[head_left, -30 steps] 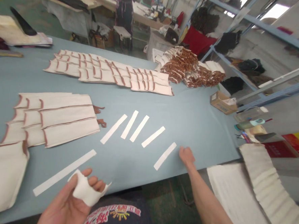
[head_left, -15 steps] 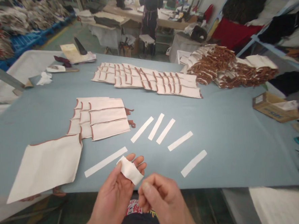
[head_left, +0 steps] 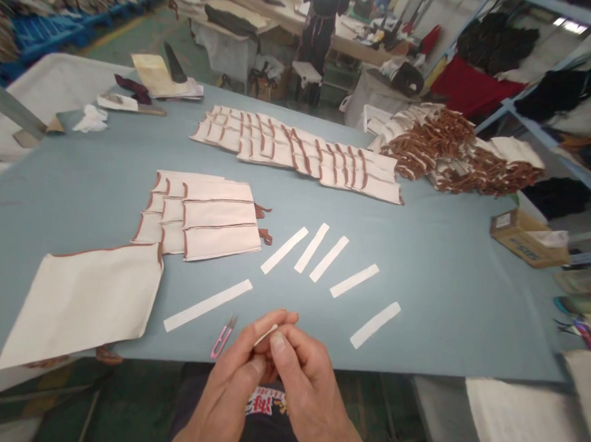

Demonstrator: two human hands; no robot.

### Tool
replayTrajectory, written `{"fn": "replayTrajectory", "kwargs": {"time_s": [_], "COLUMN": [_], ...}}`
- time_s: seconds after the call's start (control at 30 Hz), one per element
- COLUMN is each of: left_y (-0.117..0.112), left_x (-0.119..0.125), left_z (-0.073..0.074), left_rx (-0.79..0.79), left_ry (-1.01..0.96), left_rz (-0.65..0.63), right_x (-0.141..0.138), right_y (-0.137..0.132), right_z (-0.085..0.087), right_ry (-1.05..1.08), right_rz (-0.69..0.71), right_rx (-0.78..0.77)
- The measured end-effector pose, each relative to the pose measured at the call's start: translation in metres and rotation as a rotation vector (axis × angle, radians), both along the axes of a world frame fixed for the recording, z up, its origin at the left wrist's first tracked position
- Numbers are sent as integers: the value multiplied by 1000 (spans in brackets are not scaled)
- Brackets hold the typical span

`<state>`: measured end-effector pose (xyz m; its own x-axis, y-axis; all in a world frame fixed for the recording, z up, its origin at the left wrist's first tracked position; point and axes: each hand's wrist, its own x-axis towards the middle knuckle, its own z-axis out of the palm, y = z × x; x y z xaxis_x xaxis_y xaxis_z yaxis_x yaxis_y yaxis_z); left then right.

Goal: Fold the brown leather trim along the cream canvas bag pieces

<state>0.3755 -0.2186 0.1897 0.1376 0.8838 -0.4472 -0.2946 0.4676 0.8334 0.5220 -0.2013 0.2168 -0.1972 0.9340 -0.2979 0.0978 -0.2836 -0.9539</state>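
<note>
Right now, at the lower centre of the frame, the two hands meet over a small piece of white material (head_left: 266, 335), only a thin pale edge of it showing between the fingers. The left hand (head_left: 232, 375) is curled closed about it, fingers bent inward and thumb laid along them, while the right hand (head_left: 304, 364) pinches at the same edge with thumb and bent fingers; the rest of the piece is hidden. Just left of the hands lie small pink-handled snips (head_left: 224, 337) with slim, pointed metal blades. Flat, matt white strips (head_left: 354, 281), straight-edged and narrow, fan across the smooth blue-grey tabletop (head_left: 445, 292) in the middle, a longer strip (head_left: 208, 306) lying left of centre. At lower left a broad cream cloth panel (head_left: 90, 300), bound in brown along its top, overhangs the near edge. Above it, cream pieces (head_left: 220, 215) overlap in stepped rows, with brown loops poking out at their right. Farther up runs a long ridged row of brown-trimmed pieces (head_left: 296, 151), and at upper right sits a rumpled brown-and-cream heap (head_left: 451, 145).
</note>
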Motion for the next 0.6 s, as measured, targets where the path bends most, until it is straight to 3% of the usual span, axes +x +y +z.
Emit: {"fn": "replayTrajectory", "kwargs": {"time_s": [0.1,0.17,0.33,0.47,0.6], "left_y": [2,4,4,-3,-9], "left_x": [-3,-2,2,3,9], "left_z": [2,4,2,-7,-15], "left_rx": [174,238,322,572,643], "left_ry": [283,301,257,447,576], "left_rz": [-36,-27,-18,-174,-141], "right_x": [7,11,16,20,23], "right_y": [-9,-12,-4,1,0], "right_z": [-2,-2,4,7,4], "right_ry": [-114,-118,163,172,174], "right_rz": [-66,-116,-13,-63,-33], "right_rx": [-12,-11,-83,-115,-111]}}
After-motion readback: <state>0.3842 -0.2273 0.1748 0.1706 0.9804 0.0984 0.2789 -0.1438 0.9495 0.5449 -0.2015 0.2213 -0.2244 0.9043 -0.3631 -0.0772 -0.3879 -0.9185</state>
